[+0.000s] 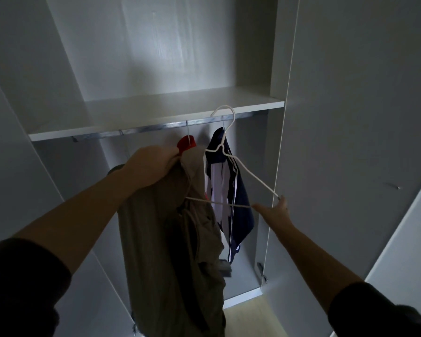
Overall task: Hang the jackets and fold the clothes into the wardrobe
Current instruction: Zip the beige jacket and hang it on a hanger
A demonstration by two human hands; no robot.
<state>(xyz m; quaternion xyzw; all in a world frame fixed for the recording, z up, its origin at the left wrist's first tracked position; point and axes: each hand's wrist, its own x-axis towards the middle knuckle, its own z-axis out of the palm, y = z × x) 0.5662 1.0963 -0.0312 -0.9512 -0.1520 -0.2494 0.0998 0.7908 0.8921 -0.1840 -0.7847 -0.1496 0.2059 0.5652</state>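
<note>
Below the wardrobe rail, the left hand clenches the khaki jacket at its collar. The right hand pinches one corner of the white wire hanger. Risk: so held, the hanger may twist and snag the hung navy jacket.

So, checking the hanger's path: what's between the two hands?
In the head view, the white wire hanger spans from the beige jacket in the left hand to the right hand; behind it hangs a navy jacket.

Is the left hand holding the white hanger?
No, the left hand grips the beige jacket, while the right hand holds the white hanger by its corner.
</note>
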